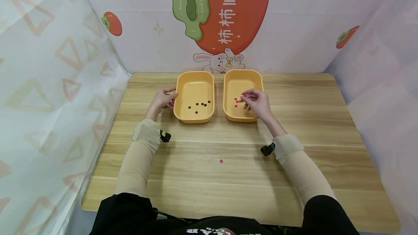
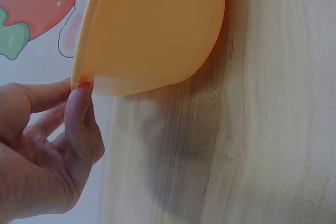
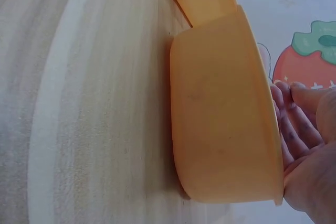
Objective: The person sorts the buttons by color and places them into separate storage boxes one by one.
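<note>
My left hand [image 1: 162,98] pinches the left rim of a yellow-orange plastic tub [image 1: 195,82] between thumb and fingers, which the left wrist view shows up close. Several small black round pieces [image 1: 196,112] are scattered over that tub's floor. Over a second, matching tub [image 1: 241,79] to the right is my right hand [image 1: 259,103], a small pink round piece [image 1: 244,95] pinched at its fingertips. Below the fingers, several more pink pieces [image 1: 236,106] lie inside this tub. In the right wrist view the tub wall hides the pieces and part of the fingers.
One pink round piece [image 1: 221,161] lies alone on the wooden table [image 1: 196,188], nearer to me than the tubs. Behind the table's far edge hangs a printed cloth [image 1: 140,46], with more cloth at both sides. A narrow gap separates the two tubs.
</note>
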